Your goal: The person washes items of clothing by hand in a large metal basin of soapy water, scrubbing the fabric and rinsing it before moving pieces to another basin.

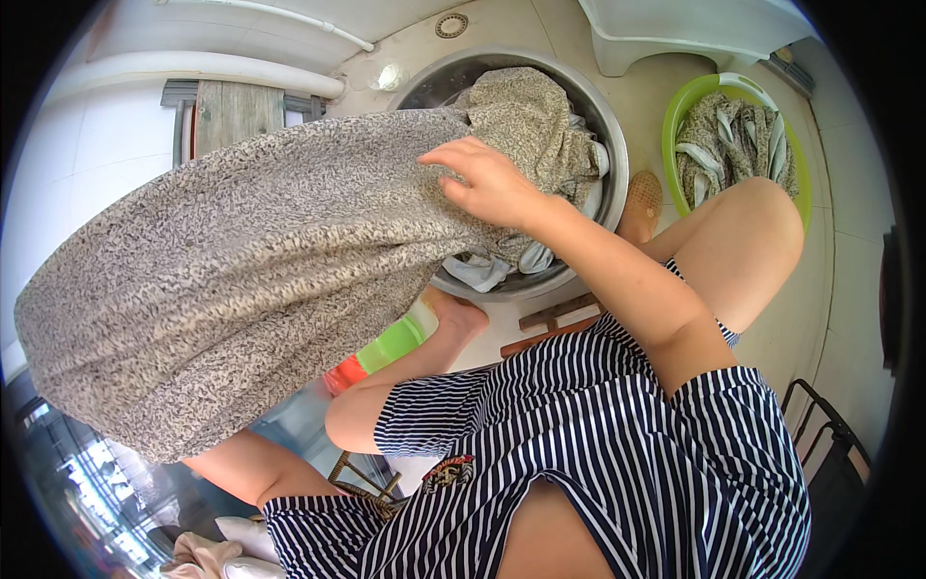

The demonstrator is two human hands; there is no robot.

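Observation:
A long speckled grey-beige fabric point(239, 268) stretches from the far left across to a round metal basin point(615, 137). More of it lies bunched inside, with pale lining point(474, 271) showing at the near side. Over the fabric beside the basin is my right hand point(488, 184), its fingers spread and not closed on anything. Whether the palm touches the cloth is not clear. My left forearm point(231, 463) runs up behind the raised left part of the fabric, which hides my left hand.
At the right, a lime-green plastic tub point(673, 137) holds similar fabric. A white plastic piece point(694, 36) stands behind it. Left of the basin are a wooden board point(239, 116) and white pipes point(217, 69). A floor drain point(451, 26) lies behind; a wooden stool point(557, 318) is near my legs.

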